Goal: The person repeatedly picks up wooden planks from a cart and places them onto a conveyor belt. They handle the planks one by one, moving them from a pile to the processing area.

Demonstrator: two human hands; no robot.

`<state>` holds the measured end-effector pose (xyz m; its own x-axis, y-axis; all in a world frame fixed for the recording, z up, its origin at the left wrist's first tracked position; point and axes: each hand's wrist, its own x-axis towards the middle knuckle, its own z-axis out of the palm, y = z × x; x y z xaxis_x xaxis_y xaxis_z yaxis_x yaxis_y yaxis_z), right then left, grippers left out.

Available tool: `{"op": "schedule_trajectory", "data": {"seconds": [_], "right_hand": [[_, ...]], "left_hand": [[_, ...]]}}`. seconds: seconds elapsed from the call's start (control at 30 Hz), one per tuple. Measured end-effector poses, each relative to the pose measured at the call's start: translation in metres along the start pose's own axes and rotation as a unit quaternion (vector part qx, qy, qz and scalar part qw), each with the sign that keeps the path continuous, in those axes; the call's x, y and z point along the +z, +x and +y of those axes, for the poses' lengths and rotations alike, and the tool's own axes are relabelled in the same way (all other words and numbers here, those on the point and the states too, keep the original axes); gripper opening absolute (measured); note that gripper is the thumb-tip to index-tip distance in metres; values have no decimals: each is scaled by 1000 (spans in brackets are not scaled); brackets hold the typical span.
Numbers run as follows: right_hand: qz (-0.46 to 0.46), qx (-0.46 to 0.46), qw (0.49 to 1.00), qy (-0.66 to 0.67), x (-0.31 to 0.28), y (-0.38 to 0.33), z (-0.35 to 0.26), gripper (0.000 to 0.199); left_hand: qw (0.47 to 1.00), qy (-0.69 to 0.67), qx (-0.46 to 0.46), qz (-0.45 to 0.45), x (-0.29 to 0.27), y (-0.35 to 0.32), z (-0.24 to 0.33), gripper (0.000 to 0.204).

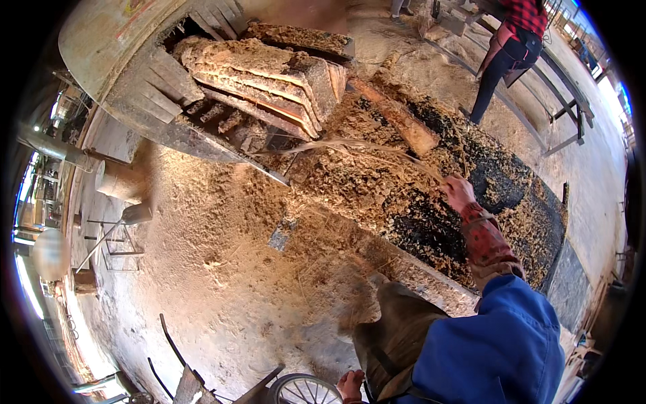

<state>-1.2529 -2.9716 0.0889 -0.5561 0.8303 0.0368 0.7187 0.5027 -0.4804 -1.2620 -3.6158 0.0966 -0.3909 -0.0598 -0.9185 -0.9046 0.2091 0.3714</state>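
Note:
My right hand (459,193) is closed around the end of a long thin wood strip (377,146). The strip stretches left, over a belt heaped with wood chips, toward a mouth in a large machine. In that mouth a stack of thick slabs (262,77) is coated in shavings. A length of reddish-brown wood (397,116) lies on the chips just beyond the strip. At the lower edge, my left hand (351,386) hangs with its fingers curled in, and nothing shows in it. Nearest to it is a spoked wheel (306,390).
The machine's pale housing (114,50) fills the upper left. The black belt (498,168) runs to the right, with a raised edge (431,266) before my legs. Sawdust covers the floor (222,269). A person in a red checked shirt (525,17) stands by a metal frame (565,101).

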Motion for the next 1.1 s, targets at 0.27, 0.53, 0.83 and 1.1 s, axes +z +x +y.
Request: {"op": "schedule_trajectory", "data": {"seconds": [0.27, 0.53, 0.83, 1.1], "right_hand": [[9, 176, 984, 2, -14, -54, 92, 21], [-4, 120, 991, -50, -9, 77, 56, 25], [-82, 110, 984, -117, 54, 181, 10, 44], [-239, 244, 935, 92, 41, 131, -61, 40]], "left_hand": [[996, -92, -19, -13, -1, 38, -2, 12], [1000, 5, 7, 3, 4, 18, -10, 14], [996, -51, -38, 58, -10, -12, -35, 22], [996, -32, -43, 77, 20, -38, 1, 23]]}}
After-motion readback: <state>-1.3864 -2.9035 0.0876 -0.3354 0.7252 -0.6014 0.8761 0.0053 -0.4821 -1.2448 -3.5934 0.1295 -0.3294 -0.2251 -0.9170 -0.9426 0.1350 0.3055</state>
